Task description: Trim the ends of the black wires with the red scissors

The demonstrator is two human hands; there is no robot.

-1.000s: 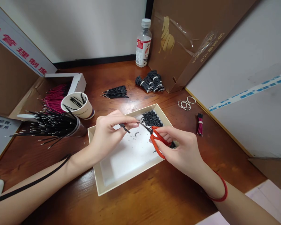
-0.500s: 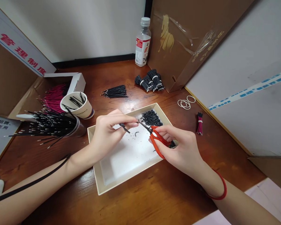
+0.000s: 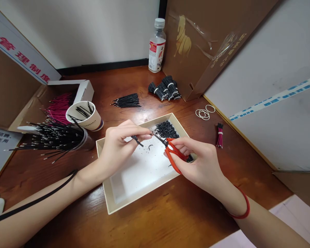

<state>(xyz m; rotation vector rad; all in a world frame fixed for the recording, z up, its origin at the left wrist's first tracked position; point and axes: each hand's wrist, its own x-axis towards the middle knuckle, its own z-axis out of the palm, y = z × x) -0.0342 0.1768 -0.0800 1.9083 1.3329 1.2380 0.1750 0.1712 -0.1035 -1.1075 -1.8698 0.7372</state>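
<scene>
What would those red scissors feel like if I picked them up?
The red-handled snips would probably feel light, because the right hand holds them with just its fingers and the blades look small. Their handles look coated, so they likely wouldn't slip much. Their flat shape means they probably wouldn't roll.

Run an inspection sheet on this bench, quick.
surface: glossy wooden desk.
job's things: white-lined tray holding a heap of black wire bits, with scattered crumbs.
clutter: banded black wire bundles, loose black wires, paper cup, magenta wires, rubber bands, plastic bottle.
grippers: left hand pinches a short black wire; right hand grips orange-handled scissors, tips by the left fingertips.
cables: thin black cord across the left forearm.
surroundings: white partition walls, brown paper bag.
</scene>
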